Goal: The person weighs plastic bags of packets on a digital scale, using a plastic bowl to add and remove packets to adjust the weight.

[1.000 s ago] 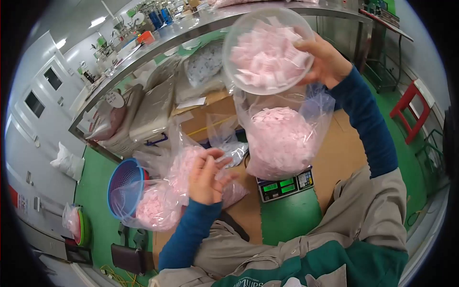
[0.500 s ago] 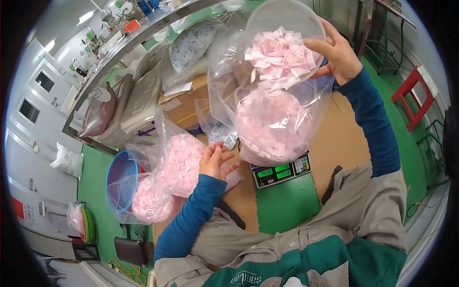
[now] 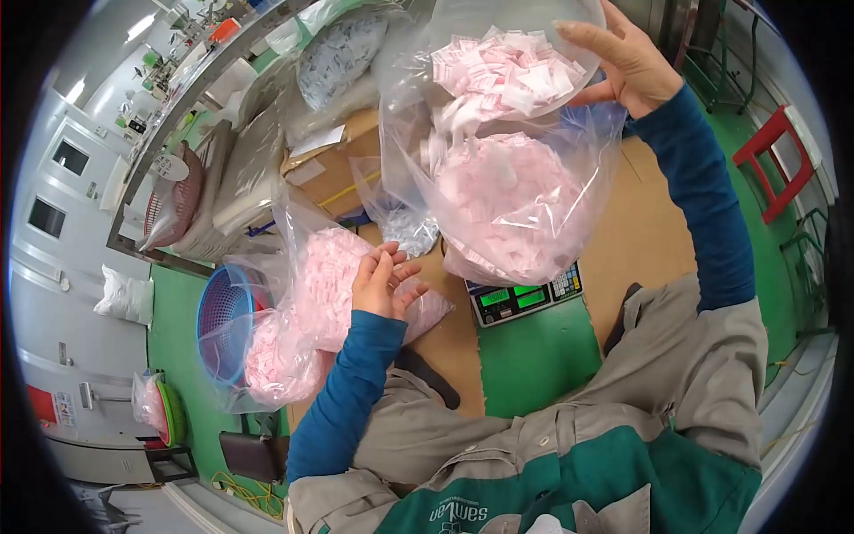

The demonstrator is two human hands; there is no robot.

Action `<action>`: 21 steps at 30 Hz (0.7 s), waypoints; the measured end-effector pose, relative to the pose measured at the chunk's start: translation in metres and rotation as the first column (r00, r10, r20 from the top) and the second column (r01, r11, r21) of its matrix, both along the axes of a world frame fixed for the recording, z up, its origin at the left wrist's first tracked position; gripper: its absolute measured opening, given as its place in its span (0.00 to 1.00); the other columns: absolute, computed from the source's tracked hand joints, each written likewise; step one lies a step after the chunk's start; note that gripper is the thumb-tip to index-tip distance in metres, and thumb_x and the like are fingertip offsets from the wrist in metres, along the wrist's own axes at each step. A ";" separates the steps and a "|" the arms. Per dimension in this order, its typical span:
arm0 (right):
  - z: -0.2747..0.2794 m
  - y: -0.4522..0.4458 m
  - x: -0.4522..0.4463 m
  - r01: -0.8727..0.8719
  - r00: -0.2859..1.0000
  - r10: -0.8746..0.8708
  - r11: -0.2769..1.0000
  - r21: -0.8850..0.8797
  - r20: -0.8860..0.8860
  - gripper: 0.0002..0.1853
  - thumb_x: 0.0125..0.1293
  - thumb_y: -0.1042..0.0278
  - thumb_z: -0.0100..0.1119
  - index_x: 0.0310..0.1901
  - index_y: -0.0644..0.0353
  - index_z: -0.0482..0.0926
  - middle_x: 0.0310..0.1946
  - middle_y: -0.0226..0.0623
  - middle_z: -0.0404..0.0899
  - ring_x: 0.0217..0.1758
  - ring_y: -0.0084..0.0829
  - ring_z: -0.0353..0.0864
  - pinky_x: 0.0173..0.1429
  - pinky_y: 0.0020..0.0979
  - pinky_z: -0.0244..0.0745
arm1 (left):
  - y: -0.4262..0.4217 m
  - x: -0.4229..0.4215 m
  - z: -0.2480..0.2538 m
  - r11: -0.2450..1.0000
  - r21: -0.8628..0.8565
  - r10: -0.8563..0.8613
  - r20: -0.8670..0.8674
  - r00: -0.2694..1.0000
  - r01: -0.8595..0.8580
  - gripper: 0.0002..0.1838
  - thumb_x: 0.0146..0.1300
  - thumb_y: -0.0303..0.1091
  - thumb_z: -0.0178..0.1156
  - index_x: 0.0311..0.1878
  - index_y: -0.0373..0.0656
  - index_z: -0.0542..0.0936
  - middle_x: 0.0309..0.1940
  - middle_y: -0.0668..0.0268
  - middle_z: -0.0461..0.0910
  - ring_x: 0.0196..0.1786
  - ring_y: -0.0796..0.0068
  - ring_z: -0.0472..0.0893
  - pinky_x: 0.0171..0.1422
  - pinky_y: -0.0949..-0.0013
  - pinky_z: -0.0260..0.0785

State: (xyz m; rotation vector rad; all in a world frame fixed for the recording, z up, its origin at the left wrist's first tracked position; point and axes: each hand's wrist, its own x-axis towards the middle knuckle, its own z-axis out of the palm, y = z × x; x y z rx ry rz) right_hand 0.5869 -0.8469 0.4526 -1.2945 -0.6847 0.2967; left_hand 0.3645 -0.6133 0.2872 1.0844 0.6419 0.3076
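My right hand [image 3: 630,64] is closed on the rim of a translucent white bowl [image 3: 525,12], thumb inside. The bowl is tipped, and small pink-and-white sachets [image 3: 509,73] spill over its lower edge into a large clear plastic bag [image 3: 516,209]. That bag, filled with pink sachets, rests on a digital scale [image 3: 527,301] with lit green displays. My left hand [image 3: 382,283] is held in front of another clear bag of pink sachets [image 3: 329,267], its fingers loosely bent and apart, holding nothing. Whether it touches that bag is unclear.
A blue basket [image 3: 222,325] and a smaller bag of sachets [image 3: 276,360] are at left. A cardboard box [image 3: 342,160] and a bag of pale sachets [image 3: 342,67] lie beneath a metal bench [image 3: 191,107]. A red stool [image 3: 778,165] stands at right.
The view has shifted slightly, so most things sit higher in it. Sachets have slid toward the bowl's lower left edge and drop into the bag. My left hand stays near the other bag.
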 end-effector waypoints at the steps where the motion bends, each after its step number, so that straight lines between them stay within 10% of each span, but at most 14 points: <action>1: -0.002 0.000 0.002 -0.022 1.000 0.022 1.000 0.023 -0.018 0.35 0.53 0.70 0.59 0.61 0.54 0.52 0.50 0.43 0.66 0.44 0.40 0.75 0.29 0.39 0.80 | 0.002 -0.001 -0.001 1.000 -0.005 0.001 0.003 1.000 -0.001 0.14 0.63 0.40 0.47 0.49 0.45 0.67 0.42 0.65 0.69 0.42 0.66 0.73 0.41 0.59 0.69; 21: -0.003 0.001 -0.010 0.123 0.992 -0.122 0.989 0.076 -0.019 0.35 0.47 0.61 0.66 0.55 0.65 0.60 0.48 0.50 0.68 0.48 0.42 0.74 0.33 0.38 0.80 | 0.008 0.007 -0.005 0.999 0.028 -0.035 0.022 0.999 0.035 0.16 0.63 0.40 0.47 0.50 0.42 0.67 0.41 0.65 0.70 0.43 0.67 0.73 0.42 0.62 0.70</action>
